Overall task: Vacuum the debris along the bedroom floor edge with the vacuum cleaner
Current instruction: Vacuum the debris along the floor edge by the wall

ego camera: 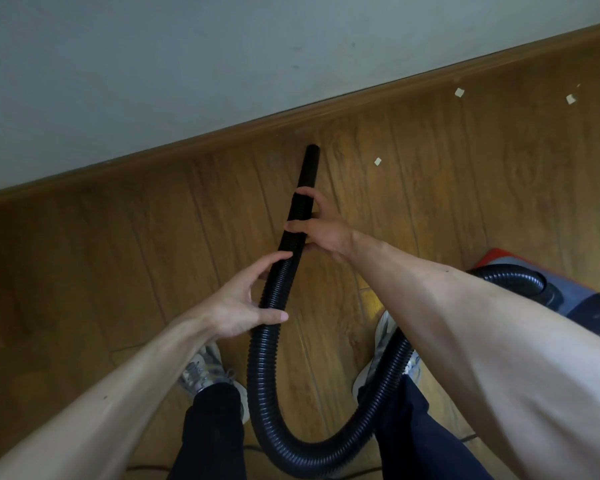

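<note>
At the left, the left hand point(246, 299) is wrapped loosely around the black ribbed plastic vacuum hose point(274, 299), thumb over the top and fingers curled beneath, probably to carry the hose's weight and steer its bend. Further up, the right hand point(321, 233) is clamped on the stiffer collar just behind the smooth black tubular nozzle point(310, 166), a grip that looks chosen for aiming the tip. That tip points down at the brown wood-plank floor point(118, 254), close to the brown wooden skirting board point(222, 140) under the pale wall. To its right, three small pale paper scraps lie on the floor, the nearest scrap point(378, 161) just beside the nozzle, two more well apart along the edge, not yet collected. At far right sits the red-and-blue canister vacuum body point(541, 282), the hose looping back into it; its contents are hidden.
</note>
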